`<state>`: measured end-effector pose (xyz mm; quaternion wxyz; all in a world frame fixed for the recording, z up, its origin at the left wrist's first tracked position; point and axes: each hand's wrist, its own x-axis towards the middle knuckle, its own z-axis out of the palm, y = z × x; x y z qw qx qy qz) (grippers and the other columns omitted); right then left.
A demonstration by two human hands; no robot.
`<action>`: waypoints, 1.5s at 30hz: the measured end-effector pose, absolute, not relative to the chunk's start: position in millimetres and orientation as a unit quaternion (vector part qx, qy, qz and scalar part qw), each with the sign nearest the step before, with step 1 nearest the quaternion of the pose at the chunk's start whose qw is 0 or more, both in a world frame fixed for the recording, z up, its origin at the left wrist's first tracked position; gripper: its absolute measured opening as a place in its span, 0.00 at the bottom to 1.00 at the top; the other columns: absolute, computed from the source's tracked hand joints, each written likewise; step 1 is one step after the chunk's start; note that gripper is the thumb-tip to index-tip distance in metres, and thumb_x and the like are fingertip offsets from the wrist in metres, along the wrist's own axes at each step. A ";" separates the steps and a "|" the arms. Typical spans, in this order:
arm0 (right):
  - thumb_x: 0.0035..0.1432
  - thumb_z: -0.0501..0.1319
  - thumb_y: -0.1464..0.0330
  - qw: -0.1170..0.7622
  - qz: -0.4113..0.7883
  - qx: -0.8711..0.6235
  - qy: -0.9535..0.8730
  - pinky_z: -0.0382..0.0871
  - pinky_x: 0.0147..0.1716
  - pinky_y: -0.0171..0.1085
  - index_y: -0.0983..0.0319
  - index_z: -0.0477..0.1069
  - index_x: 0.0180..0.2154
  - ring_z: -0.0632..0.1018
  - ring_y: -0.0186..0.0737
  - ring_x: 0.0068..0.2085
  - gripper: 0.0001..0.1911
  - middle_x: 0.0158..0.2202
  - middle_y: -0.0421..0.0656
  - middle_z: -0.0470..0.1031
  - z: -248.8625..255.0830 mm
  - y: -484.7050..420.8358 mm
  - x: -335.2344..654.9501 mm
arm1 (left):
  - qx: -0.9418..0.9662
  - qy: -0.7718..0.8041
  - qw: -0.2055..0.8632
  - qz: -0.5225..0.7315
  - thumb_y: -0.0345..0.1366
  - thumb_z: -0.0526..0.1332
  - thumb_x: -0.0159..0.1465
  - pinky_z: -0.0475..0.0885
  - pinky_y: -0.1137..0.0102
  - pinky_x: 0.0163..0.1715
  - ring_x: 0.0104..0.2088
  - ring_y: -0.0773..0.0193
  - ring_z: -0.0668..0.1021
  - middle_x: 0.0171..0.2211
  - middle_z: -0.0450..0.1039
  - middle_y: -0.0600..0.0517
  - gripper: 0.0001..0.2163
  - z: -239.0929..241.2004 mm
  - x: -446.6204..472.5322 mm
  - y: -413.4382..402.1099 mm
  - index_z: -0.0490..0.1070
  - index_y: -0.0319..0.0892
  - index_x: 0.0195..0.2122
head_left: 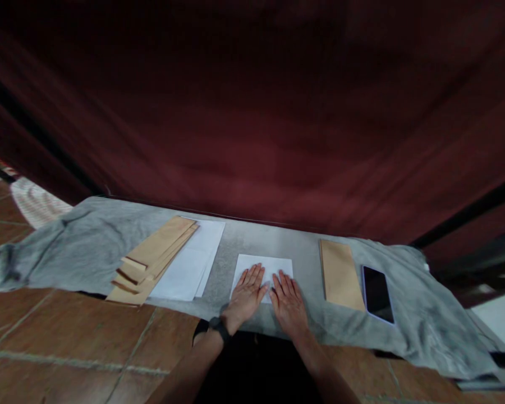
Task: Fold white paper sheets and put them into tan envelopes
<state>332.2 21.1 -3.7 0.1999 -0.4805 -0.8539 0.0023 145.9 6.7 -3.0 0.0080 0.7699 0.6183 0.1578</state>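
Observation:
A white sheet of paper [269, 262], apparently folded, lies on the grey cloth in front of me. My left hand [248, 289] rests flat on its left part, fingers stretched out, a dark band on the wrist. On the right part of the same paper lies my right hand [287, 300], palm down with the fingers extended. The two thumbs are close together near the paper's middle. Left of my hands are larger white sheets [185, 266], partly covered by several overlapping brown paper envelopes [162, 244]. To the right is another brown envelope or small stack [340, 275].
A phone [377, 294] with a dark screen lies right of the brown envelope. Grey cloth [96, 241] covers the narrow work surface. Dark red fabric [252, 140] rises behind its far edge. Brown floor tiles [88, 331] show below on the left.

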 end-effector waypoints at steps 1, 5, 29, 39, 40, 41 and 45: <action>0.73 0.48 0.63 0.201 0.003 -0.482 -0.853 0.57 0.67 0.53 0.61 0.59 0.68 0.63 0.50 0.69 0.26 0.70 0.50 0.57 -3.4 21.0 332.1 | 0.762 0.629 0.002 0.158 0.48 0.42 0.75 0.56 0.54 0.69 0.71 0.57 0.59 0.70 0.56 0.44 0.28 -3.2 143.8 11.8 0.50 0.41 0.72; 0.73 0.48 0.63 0.199 0.011 -0.482 -0.853 0.58 0.66 0.53 0.61 0.59 0.68 0.64 0.49 0.69 0.26 0.70 0.50 0.59 -1.5 20.7 331.5 | 0.732 0.662 -0.020 0.158 0.47 0.42 0.75 0.55 0.54 0.69 0.71 0.55 0.58 0.70 0.57 0.42 0.28 -4.7 137.5 25.7 0.53 0.39 0.71; 0.72 0.46 0.69 0.222 -0.027 -0.484 -0.846 0.54 0.68 0.50 0.66 0.60 0.68 0.63 0.46 0.69 0.26 0.69 0.51 0.61 -8.3 21.0 329.4 | 0.770 0.623 0.016 0.135 0.46 0.42 0.75 0.56 0.53 0.69 0.71 0.55 0.57 0.71 0.55 0.44 0.27 6.7 174.8 12.8 0.54 0.38 0.71; 0.73 0.46 0.66 0.213 -0.058 -0.525 -0.822 0.56 0.66 0.53 0.70 0.60 0.67 0.66 0.53 0.67 0.26 0.67 0.56 0.63 -14.7 17.5 354.9 | 0.770 0.629 -0.001 0.111 0.49 0.42 0.75 0.55 0.54 0.69 0.72 0.55 0.55 0.72 0.53 0.44 0.29 11.3 177.3 10.8 0.55 0.37 0.70; 0.73 0.46 0.66 0.215 -0.061 -0.526 -0.821 0.56 0.66 0.53 0.70 0.60 0.67 0.66 0.53 0.66 0.27 0.67 0.56 0.63 -15.8 16.7 359.4 | 0.769 0.630 -0.002 0.109 0.49 0.42 0.75 0.55 0.55 0.69 0.72 0.55 0.55 0.72 0.53 0.44 0.29 11.4 177.6 10.9 0.55 0.37 0.70; 0.73 0.46 0.66 0.216 -0.062 -0.527 -0.820 0.56 0.66 0.53 0.70 0.60 0.67 0.66 0.53 0.66 0.27 0.68 0.55 0.63 -17.1 16.0 363.6 | 0.768 0.632 -0.002 0.108 0.50 0.42 0.75 0.55 0.55 0.69 0.72 0.55 0.55 0.72 0.53 0.44 0.29 11.2 177.9 11.1 0.55 0.37 0.70; 0.73 0.45 0.66 0.220 -0.054 -0.548 -0.805 0.57 0.65 0.53 0.68 0.63 0.66 0.66 0.53 0.66 0.26 0.67 0.55 0.65 -23.3 16.4 372.5 | 0.765 0.636 -0.004 0.101 0.50 0.44 0.74 0.53 0.54 0.70 0.72 0.55 0.54 0.72 0.52 0.44 0.29 8.3 178.6 11.8 0.55 0.37 0.70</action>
